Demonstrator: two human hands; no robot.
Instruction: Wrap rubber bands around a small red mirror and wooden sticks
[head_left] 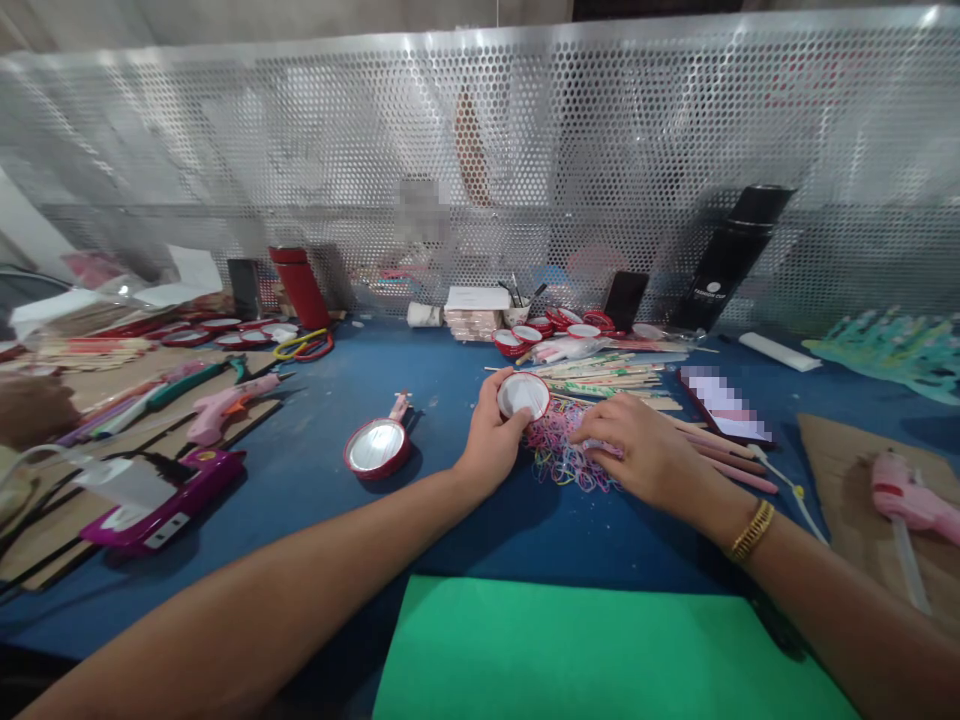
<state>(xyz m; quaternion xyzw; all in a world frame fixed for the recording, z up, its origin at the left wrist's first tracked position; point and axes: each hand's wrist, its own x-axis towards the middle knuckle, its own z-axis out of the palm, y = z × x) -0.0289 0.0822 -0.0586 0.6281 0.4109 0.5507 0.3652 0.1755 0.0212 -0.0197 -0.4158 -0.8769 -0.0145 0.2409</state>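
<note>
Gripping: left hand (489, 432), thumb at the rim of one round, red-edged white dish (523, 394). Adjacent: right hand (645, 450), palm down, fingers bent over one heap of thin multicoloured loops (556, 462); any pinch indiscernible. Leftward, on blue tabletop (300, 500): one round, red-sided, pink-handled pan (375, 447).

Has the left arm (300, 570) stretched, bare and nearly straight, from lower left toward the middle. Holds the left wrist (456, 482) roughly in line with the forearm. Curls the left hand (489, 440) into a grip, with the thumb (517, 427) laid across the near side. Slants the right arm (840, 590) in from lower right, also bare. Carries the right hand (649, 455) back upward, with bent fingers (600, 430) pointing left, near the left hand but apart.
</note>
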